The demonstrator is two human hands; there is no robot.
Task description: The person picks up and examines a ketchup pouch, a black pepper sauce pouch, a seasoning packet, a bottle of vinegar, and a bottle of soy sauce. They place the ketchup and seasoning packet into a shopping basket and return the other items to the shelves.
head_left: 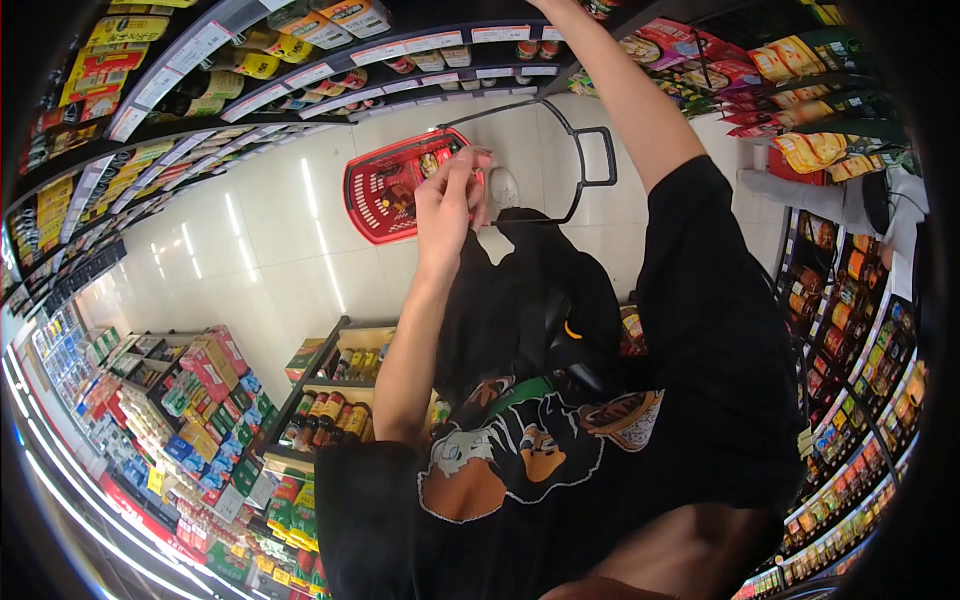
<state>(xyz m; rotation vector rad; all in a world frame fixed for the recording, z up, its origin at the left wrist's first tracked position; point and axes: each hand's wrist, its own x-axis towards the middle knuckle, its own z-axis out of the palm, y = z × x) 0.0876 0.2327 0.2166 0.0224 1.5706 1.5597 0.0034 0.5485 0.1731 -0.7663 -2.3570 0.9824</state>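
Observation:
My left hand (450, 200) is over the right side of a red shopping basket (362, 200), with its fingers curled inward. What it holds, if anything, is hidden by the hand. Small packaged items (400, 195) with dark, red and yellow colours lie inside the basket, partly covered by the hand. The basket's long black handle (598, 158) stretches to the right over the floor. My right forearm reaches up past the top edge of the view toward the shelves, so that hand is out of sight.
Shelves of bottles and jars (245, 62) curve along the top and left. Bagged goods (790, 60) hang at upper right, near another person's leg (800, 195). A rack of bottles (335, 415) stands at lower left. Packed shelves (850, 370) line the right.

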